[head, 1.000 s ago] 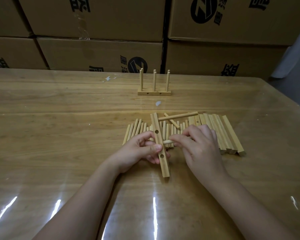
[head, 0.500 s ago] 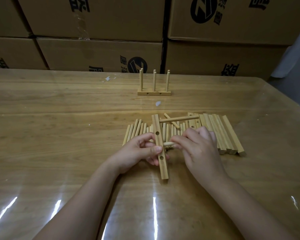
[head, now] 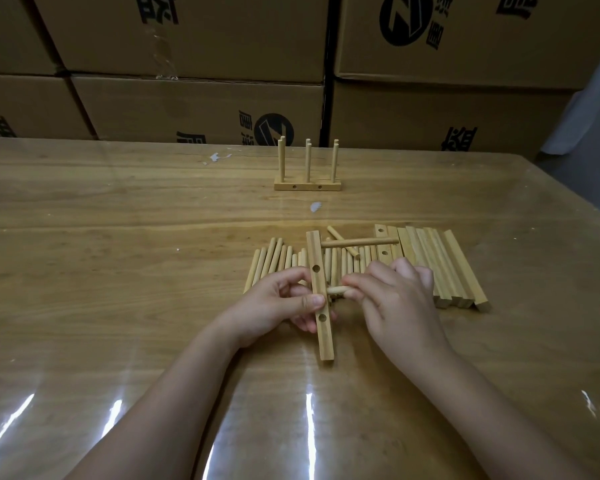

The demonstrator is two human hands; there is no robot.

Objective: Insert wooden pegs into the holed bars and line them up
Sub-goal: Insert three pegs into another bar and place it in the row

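Hands around bar and peg

table: glossy wood, glare streaks | behind: stacked printed cardboard boxes

The right hand swallows most of the peg. Only its pale tip shows left of the grip, against the bar, and I cannot tell whether it has entered a hole. The thumb of the left hand covers the bar's middle there, with its fingers tucked behind. Beyond the grip, bar and knuckles hide part of the loose pegs and the near ends of the spare bars. Both forearms run off the bottom edge, and the boxes are cut at the top.
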